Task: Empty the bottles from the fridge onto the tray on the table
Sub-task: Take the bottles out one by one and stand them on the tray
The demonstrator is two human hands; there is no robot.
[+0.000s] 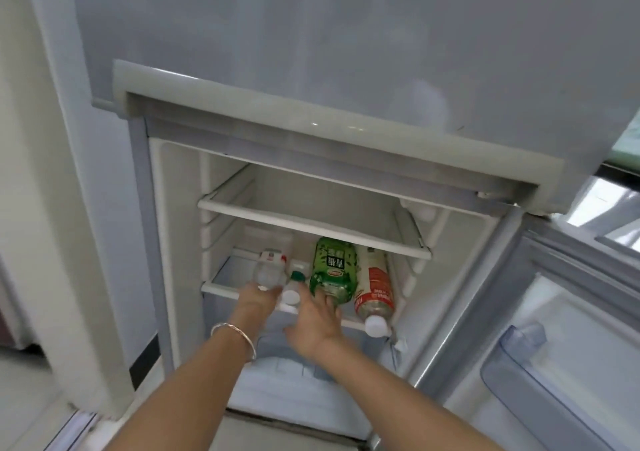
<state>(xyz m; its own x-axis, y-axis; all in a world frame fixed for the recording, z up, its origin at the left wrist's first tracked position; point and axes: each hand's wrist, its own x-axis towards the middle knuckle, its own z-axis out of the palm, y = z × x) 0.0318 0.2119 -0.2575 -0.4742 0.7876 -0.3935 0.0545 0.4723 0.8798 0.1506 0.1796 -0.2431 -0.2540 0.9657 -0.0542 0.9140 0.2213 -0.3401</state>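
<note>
The fridge (173, 242) stands open and several bottles lie on their sides on its lower shelf (221, 289). My left hand (256, 301), a bracelet on its wrist, closes on the neck end of a clear bottle (268, 270) with a red and white label. My right hand (317, 317) has its fingers over the neck of a green-labelled bottle (333, 270). Between the hands show a white cap (290, 297) and a green cap (297, 276). A red-labelled bottle (375, 287) with a white cap lies at the right. Neither the tray nor the table is in view.
An upper glass shelf (311, 223) hangs just above the bottles. The fridge door (554, 329) is swung open at the right with a clear door bin (512, 360). The closed upper door (311, 52) is overhead. A wall stands at the left.
</note>
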